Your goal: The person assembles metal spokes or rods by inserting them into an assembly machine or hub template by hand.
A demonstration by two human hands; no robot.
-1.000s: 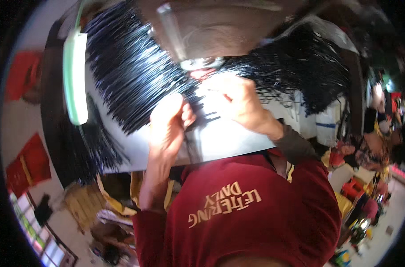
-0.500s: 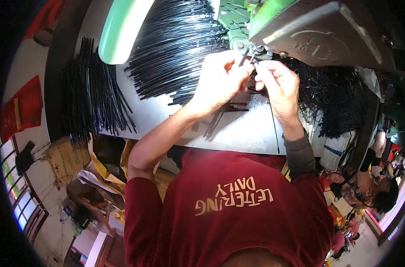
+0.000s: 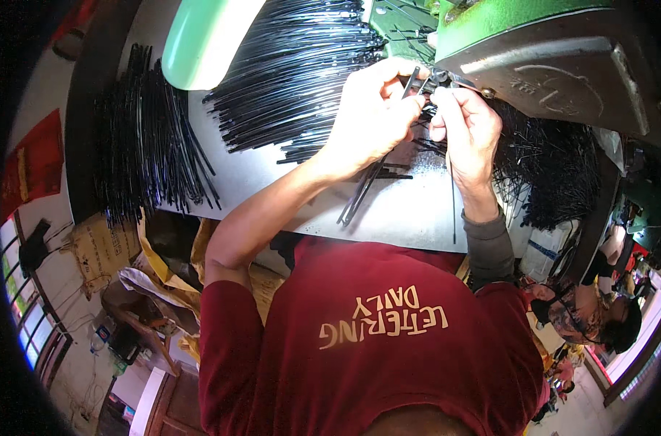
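black rods in l hand; r hand w/ thin rod

Gripping several black rods in left hand; pinching thin rod in right hand. Held beside green machine at far right, between dense pile and tangled heap.

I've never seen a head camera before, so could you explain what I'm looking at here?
Of course. The view comes from a wide camera worn on the head, looking down, so straight edges look bent. There's no robot, just two bare hands beside a green machine. The left hand grips a few black sticks. The right hand seems to pinch one thin stick, which hangs down below it. On the pale table lie large heaps of similar sticks.
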